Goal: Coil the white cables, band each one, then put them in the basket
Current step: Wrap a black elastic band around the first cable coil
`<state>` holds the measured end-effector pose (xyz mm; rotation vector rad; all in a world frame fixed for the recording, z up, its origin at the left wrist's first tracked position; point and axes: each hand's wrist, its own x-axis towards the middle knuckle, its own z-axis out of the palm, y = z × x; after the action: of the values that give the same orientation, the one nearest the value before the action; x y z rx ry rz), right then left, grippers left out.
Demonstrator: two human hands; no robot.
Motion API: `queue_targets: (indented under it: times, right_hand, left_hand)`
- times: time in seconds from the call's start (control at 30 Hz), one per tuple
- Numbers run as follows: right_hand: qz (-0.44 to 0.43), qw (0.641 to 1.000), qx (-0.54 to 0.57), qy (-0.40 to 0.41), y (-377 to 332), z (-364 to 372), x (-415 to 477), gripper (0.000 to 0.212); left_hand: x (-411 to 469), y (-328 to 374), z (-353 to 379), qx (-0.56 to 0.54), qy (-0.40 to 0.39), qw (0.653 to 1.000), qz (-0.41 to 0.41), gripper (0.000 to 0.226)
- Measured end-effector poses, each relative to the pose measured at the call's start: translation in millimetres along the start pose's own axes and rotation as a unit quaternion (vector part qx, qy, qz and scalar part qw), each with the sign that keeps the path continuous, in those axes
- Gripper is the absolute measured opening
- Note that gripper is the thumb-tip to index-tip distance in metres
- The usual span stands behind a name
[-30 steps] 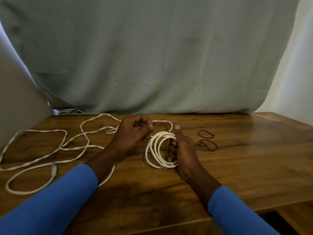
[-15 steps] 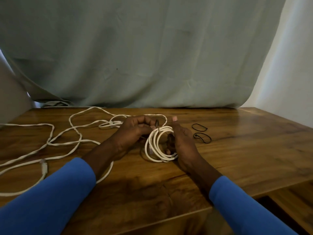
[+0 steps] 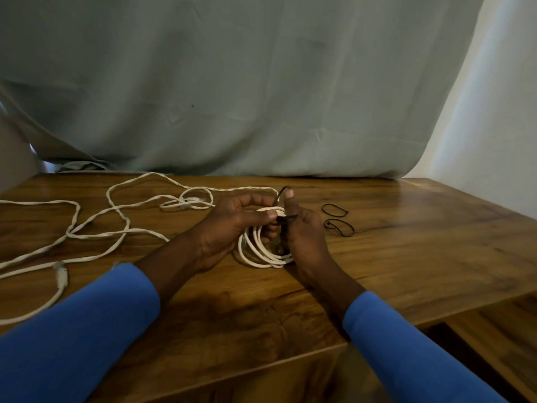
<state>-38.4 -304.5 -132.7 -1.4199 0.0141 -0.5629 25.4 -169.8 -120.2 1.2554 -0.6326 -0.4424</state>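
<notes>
Head cam (only view).

Coiled white cable (image 3: 263,255): mid wooden table (image 3: 406,257), betw. my two hands. Several turns gathered into one oval ring. The ring's long axis runs away from me, w/ the near rim low by the tabletop and the far rim raised betw. my thumbs. Open face is turned roughly toward my left. Can't tell whether the near rim touches the wood.

L hand (image 3: 229,228): thumb + forefinger pressed together, pinching a black band (image 3: 287,219) just above the coil. Other fingers are curled in toward the ring. The band is pulled taut in a short left-to-right run across to the R hand, and another bit of it arcs up beside the R thumb tip.

R hand (image 3: 305,237): on the coil's right side, thumb straight, pointing up and away. Fingers are curled in round the turns but mostly hidden behind the palm, so exact grip unclear.

Loose white cable (image 3: 96,234): uncoiled, sprawled over the left half of the table in slack loops, general run left-right. One connector (image 3: 59,274) lies near my left sleeve (image 3: 72,330), long axis near-far.

Far spare band (image 3: 334,210) and near spare band (image 3: 339,227): flat on the wood, right of the R hand and apart from it. Each is an oval lying left-right.

Grey-green cloth (image 3: 232,82) hangs behind the table's far edge, w/ a pale wall (image 3: 494,126) at right.
</notes>
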Motion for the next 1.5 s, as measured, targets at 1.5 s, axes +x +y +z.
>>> queue_targets:
  times: [1.5]
  right_hand:
    - [-0.102, 0.994, -0.023, -0.039, -9, 17, 10, 0.021]
  left_hand:
    - [16, -19, 4, 0.21, 0.252, 0.918, 0.224, 0.021]
